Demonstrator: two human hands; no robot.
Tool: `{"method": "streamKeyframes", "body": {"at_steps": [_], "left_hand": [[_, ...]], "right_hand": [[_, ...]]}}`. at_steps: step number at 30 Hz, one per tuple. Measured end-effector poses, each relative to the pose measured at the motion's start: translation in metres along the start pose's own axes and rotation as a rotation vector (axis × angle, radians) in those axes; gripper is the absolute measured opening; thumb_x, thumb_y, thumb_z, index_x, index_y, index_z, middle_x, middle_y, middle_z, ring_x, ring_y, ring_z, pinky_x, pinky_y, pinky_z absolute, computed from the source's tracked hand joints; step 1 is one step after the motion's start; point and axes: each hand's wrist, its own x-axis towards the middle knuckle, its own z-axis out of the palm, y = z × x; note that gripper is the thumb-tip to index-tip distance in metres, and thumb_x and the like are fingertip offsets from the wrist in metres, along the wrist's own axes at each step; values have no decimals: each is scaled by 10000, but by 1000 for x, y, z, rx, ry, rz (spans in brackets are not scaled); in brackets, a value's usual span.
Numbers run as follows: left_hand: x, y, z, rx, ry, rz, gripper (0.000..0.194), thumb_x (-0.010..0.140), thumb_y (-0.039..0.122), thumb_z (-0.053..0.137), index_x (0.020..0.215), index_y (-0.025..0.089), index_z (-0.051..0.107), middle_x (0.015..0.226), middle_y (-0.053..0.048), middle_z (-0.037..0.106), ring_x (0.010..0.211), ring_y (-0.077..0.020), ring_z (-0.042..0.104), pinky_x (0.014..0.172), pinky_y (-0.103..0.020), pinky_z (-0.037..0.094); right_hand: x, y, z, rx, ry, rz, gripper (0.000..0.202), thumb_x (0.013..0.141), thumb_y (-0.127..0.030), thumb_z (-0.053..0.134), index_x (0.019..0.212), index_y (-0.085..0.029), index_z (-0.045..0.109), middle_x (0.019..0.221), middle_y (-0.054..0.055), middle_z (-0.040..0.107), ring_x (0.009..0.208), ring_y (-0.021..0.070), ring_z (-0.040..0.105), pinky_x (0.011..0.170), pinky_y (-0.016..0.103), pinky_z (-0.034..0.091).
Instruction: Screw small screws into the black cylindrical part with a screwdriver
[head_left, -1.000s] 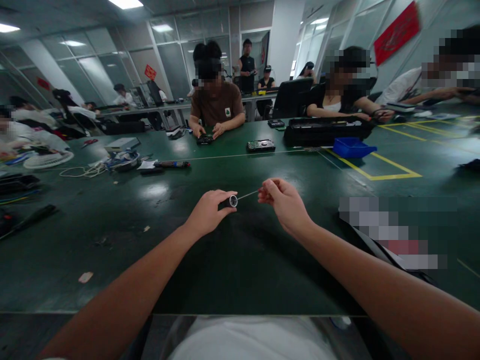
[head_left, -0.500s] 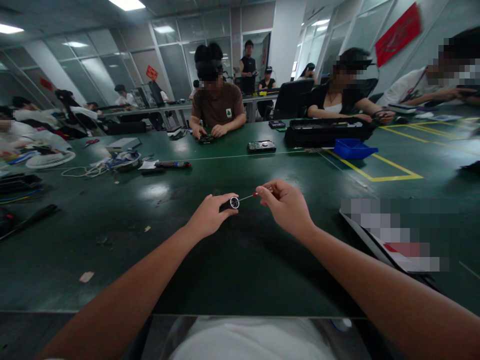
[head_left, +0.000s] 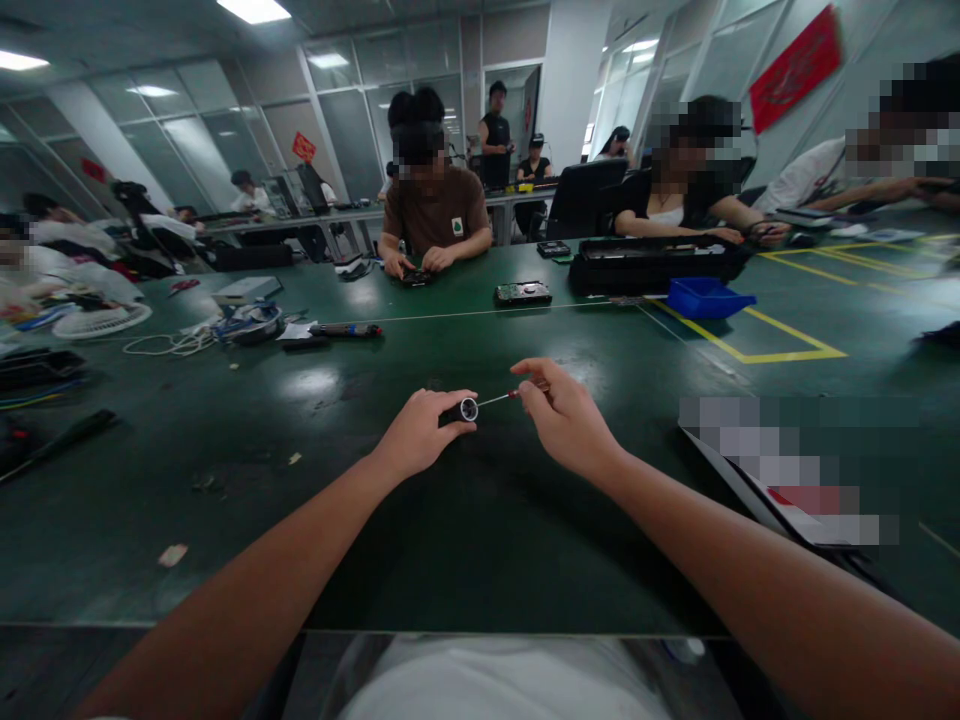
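Between the thumb and fingers of my left hand point(head_left: 420, 432) is a short black cylinder point(head_left: 466, 410) with a bright silver ring at its end, facing me; its exact kind I cannot make out. My right hand point(head_left: 564, 412) grips a screwdriver point(head_left: 499, 399) by its red handle, the index finger lifted off it. The thin metal shaft points left, and its tip meets the edge of the ringed end. Both hands are above the green table point(head_left: 480, 560). The rear of the handle is hidden by my right fingers.
A blue tray point(head_left: 709, 298) stands ahead to the right, beside a long black housing point(head_left: 660, 262). A hard drive point(head_left: 523, 292) lies farther ahead. At left are a dark tool point(head_left: 346, 330) and bundled cables point(head_left: 247, 322). A co-worker point(head_left: 435, 215) sits opposite.
My right index finger has lifted and straightened away from the screwdriver handle. The shaft tip stays at the cylinder's end, and my left hand holds its place.
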Motion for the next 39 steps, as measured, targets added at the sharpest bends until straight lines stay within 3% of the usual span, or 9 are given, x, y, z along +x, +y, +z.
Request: {"method": "streamKeyframes", "body": {"at_steps": [5, 7, 10, 13, 16, 21, 25, 31, 39], "left_hand": [[-1, 1, -2, 7, 5, 3, 396, 896, 340, 669, 1287, 285, 637, 1217, -19, 695, 1061, -240, 610, 983, -400, 433], [-1, 2, -2, 8, -3, -2, 394, 897, 348, 665, 1286, 288, 639, 1227, -22, 691, 1077, -243, 608, 994, -406, 431], [0, 2, -1, 7, -1, -13, 393, 899, 362, 659, 1285, 293, 639, 1211, -26, 694, 1078, -248, 610, 1007, -421, 429], [-1, 1, -1, 3, 18, -38, 407, 900, 377, 655, 1298, 294, 629, 1209, -36, 693, 1074, -253, 614, 997, -429, 444], [-1, 1, -2, 17, 22, -6, 431, 906, 383, 647, 1327, 304, 601, 1252, -37, 674, 1134, -256, 593, 1066, -472, 405], [1, 1, -2, 140, 28, 69, 433, 932, 359, 616, 1360, 326, 559, 1272, -38, 655, 1232, -257, 537, 1192, -604, 163], [4, -1, 1, 145, 0, 40, 434, 928, 371, 619, 1356, 321, 561, 1257, -41, 659, 1216, -265, 544, 1177, -635, 170], [5, -1, 2, 92, 2, 13, 432, 920, 372, 634, 1343, 314, 572, 1265, -48, 664, 1203, -261, 560, 1172, -617, 190], [3, 0, 2, 33, 24, -27, 435, 906, 399, 648, 1326, 303, 587, 1257, -47, 669, 1176, -261, 577, 1177, -582, 203]], "right_hand": [[0, 0, -2, -18, -16, 55, 305, 987, -373, 406, 1037, -199, 651, 734, 25, 636, 678, 193, 611, 640, 334, 432], [0, 1, -2, -20, -20, 56, 323, 994, -392, 389, 1079, -204, 637, 746, 27, 637, 667, 194, 606, 631, 340, 430], [-2, 4, 1, 43, -3, 30, 308, 969, -343, 437, 1216, -193, 543, 820, 34, 650, 717, 195, 619, 667, 346, 457], [-1, 7, 6, 193, 51, 37, 285, 920, -362, 530, 1144, -185, 534, 881, 53, 661, 798, 198, 637, 749, 362, 493], [4, 12, 9, 429, 60, 154, 251, 892, -439, 559, 968, -200, 580, 864, 60, 658, 788, 196, 640, 771, 380, 524], [13, 21, 8, 699, 108, 445, 222, 897, -423, 534, 815, -218, 558, 728, 23, 573, 609, 155, 556, 655, 354, 553], [13, 21, 9, 667, 171, 373, 199, 894, -399, 561, 855, -206, 582, 771, 19, 597, 669, 147, 576, 649, 315, 547], [8, 18, 14, 572, 140, 229, 252, 893, -442, 572, 913, -192, 600, 816, 27, 644, 713, 151, 618, 706, 338, 545], [7, 18, 12, 481, 109, 180, 277, 899, -453, 589, 938, -181, 626, 832, 43, 689, 740, 164, 662, 737, 348, 555]]}}
